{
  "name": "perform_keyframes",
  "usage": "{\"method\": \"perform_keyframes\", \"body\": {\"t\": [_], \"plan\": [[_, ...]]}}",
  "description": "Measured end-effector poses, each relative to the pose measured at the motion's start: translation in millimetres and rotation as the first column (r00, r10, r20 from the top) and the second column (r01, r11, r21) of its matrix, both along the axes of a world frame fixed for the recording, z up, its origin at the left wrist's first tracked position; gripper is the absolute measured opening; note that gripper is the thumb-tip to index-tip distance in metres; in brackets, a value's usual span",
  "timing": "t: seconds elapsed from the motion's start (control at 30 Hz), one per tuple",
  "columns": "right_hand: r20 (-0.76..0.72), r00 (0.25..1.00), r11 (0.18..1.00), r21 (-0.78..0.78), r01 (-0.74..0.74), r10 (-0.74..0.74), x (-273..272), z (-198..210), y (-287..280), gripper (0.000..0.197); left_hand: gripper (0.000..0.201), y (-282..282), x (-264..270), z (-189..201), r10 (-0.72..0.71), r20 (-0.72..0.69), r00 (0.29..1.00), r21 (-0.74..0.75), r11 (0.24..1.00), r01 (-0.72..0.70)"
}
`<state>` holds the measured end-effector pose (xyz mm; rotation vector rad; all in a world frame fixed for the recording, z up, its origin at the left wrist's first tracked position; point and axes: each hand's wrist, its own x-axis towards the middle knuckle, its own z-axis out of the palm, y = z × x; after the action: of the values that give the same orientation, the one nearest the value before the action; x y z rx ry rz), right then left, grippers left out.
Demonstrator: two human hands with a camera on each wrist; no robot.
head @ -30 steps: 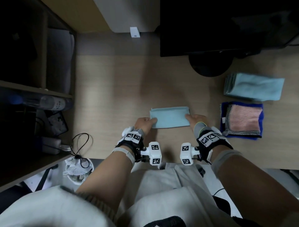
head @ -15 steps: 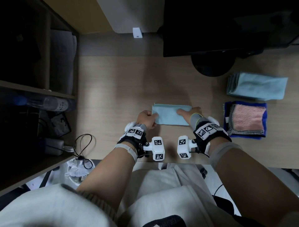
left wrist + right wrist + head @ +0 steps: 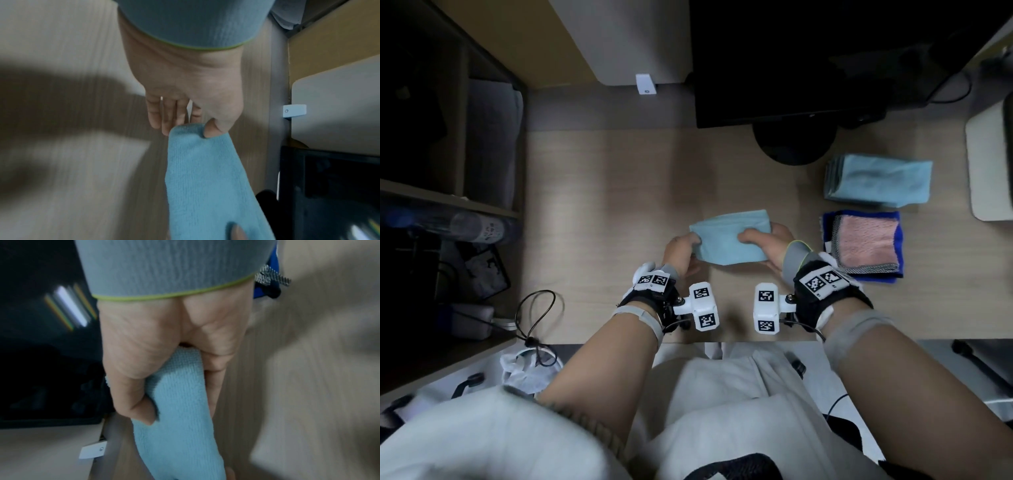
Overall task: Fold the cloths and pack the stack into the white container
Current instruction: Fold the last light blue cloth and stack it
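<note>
A folded light-blue cloth hangs slightly tilted just above the wooden desk, held at both ends. My left hand pinches its left end between thumb and fingers, as the left wrist view shows on the cloth. My right hand grips the right end with the thumb on top; in the right wrist view the cloth runs out of that hand. A stack of folded blue cloths lies at the right. The white container shows at the far right edge.
A pile with a pink cloth on grey and dark-blue ones lies right of my right hand. A black monitor and its round base stand at the back. Shelves with a bottle flank the left; cables hang there.
Both hands have lifted the folded blue cloth off the desk and shifted it right; my right thumb has slid further onto it, and it now tilts.
</note>
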<state>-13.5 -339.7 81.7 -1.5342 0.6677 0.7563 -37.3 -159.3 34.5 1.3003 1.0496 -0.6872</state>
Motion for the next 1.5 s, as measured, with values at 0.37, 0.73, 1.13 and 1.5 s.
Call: {"method": "perform_keyframes", "body": {"t": [0.37, 0.73, 1.13, 1.5], "plan": [[-0.012, 0.989, 0.988, 0.039, 0.147, -0.147, -27, 30, -84, 0.019, 0.063, -83, -29, 39, 0.292, 0.073, 0.953, -0.428, 0.873, -0.235], [-0.041, 0.97, 0.965, -0.123, 0.231, -0.238, -35, 39, -134, 0.026, 0.073, -120, -9, 39, -0.041, 0.219, 0.975, -0.274, 0.956, 0.102], [0.112, 0.946, 0.918, -0.233, 0.322, -0.304, 47, 34, -244, 0.01, 0.039, -227, 80, 77, -0.192, 0.266, 0.945, -0.133, 0.963, 0.233], [0.088, 0.977, 0.916, -0.34, 0.212, -0.194, 111, -27, -311, 0.044, 0.045, -286, 142, 41, -0.294, 0.262, 0.919, 0.287, 0.933, 0.216]]}}
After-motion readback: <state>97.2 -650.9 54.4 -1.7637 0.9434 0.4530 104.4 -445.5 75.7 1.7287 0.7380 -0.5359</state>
